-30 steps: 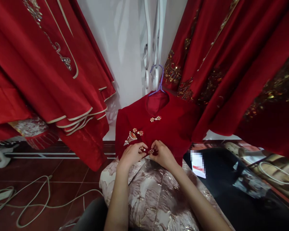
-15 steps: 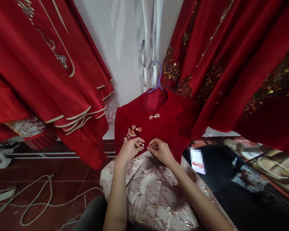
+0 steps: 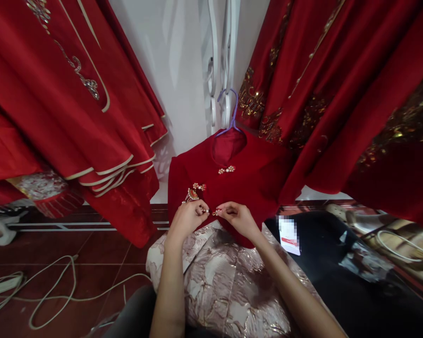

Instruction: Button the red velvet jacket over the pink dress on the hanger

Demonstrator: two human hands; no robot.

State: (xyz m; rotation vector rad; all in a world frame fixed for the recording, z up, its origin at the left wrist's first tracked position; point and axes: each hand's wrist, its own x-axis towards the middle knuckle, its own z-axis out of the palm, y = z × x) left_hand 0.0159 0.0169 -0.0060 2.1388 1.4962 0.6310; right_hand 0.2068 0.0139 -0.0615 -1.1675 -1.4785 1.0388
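Note:
A dark red garment (image 3: pixel 246 173) with a round neckline hangs on a purple hanger (image 3: pixel 233 115), over a pinkish-grey patterned fabric (image 3: pixel 229 272). Beaded clasps run down its front: a neck clasp (image 3: pixel 227 170), a chest clasp (image 3: pixel 199 187), and an orange jewelled ornament (image 3: pixel 191 194) just above my left hand. My left hand (image 3: pixel 190 218) is closed in a pinch on one half of a lower beaded clasp (image 3: pixel 205 210). Facing it across a small gap, my right hand (image 3: pixel 240 218) pinches the other clasp half (image 3: pixel 215 213), whose small gold end sticks out from the fingertips.
Long red garments with pale trim (image 3: pixel 102 117) hang at the left, and sequinned red garments (image 3: pixel 310 112) at the right. A white cable (image 3: pixel 70 281) lies looped on the tiled floor. A phone-like white rectangle (image 3: pixel 289 237) rests on a black surface (image 3: pixel 324 263) beside clear plastic (image 3: pixel 366 263).
My right hand has shifted slightly to the right, exposing more of its clasp half. My left fingers have closed more over theirs. The garment's lower edge under my right hand now hangs lower.

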